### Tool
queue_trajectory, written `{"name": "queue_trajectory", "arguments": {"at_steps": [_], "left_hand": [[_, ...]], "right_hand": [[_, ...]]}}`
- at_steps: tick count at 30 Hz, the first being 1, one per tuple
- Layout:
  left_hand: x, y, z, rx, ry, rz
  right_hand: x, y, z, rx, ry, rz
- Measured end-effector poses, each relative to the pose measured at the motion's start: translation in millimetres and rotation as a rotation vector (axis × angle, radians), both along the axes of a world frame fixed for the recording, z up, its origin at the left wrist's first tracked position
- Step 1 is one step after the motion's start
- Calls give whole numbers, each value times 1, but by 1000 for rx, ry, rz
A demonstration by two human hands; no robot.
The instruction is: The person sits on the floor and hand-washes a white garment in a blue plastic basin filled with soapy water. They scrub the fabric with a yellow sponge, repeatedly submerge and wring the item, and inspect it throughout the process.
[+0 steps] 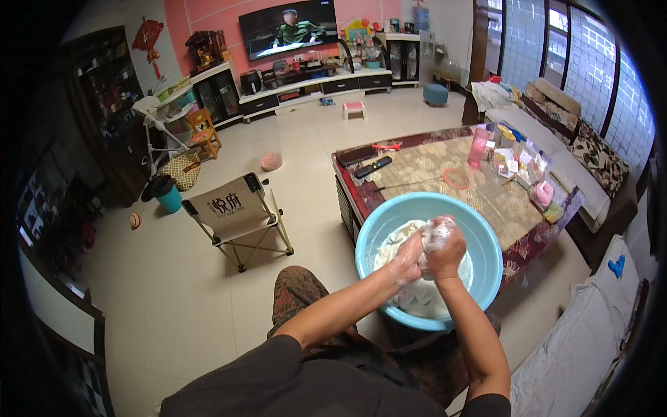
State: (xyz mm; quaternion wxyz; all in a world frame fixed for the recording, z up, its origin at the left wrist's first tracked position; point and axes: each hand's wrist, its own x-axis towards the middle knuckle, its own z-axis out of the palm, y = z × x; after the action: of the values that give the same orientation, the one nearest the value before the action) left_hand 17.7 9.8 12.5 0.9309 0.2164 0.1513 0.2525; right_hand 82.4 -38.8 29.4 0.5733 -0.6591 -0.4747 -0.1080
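Observation:
A large light-blue plastic basin [378, 213] stands in front of me, overlapping the near corner of the low table. Soapy white cloth [398, 240] lies in it, in whitish, sudsy water. My left hand [408, 260] and my right hand [448, 250] are together over the middle of the basin, both wet with foam. Between them they grip a bunched, lathered part of the cloth. The right hand sits slightly higher in the picture, its fingers closed around the bunch. Suds cover part of the held cloth, and its underside is hidden by the hands.
The low table [417, 156] bears a remote control [373, 167], a fly swatter [456, 179], a pink tumbler [478, 148] and several small items at its right. A folding chair [229, 208] stands at the left. A covered sofa [578, 323] runs along the right.

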Motion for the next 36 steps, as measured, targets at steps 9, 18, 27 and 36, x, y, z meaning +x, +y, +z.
{"name": "queue_trajectory", "arguments": {"at_steps": [9,18,27,36], "left_hand": [[9,10,-16,-18,-94,-168],[-7,2,6,-82,66,-98],[-43,30,36,450,214,-218],[-69,47,35,963,644,-358]], "right_hand": [[11,-5,6,-115,112,-82],[63,7,-19,-457,317,-123],[67,-40,21,-844,652,694],[100,-65,24,-392,1031,760]]}}
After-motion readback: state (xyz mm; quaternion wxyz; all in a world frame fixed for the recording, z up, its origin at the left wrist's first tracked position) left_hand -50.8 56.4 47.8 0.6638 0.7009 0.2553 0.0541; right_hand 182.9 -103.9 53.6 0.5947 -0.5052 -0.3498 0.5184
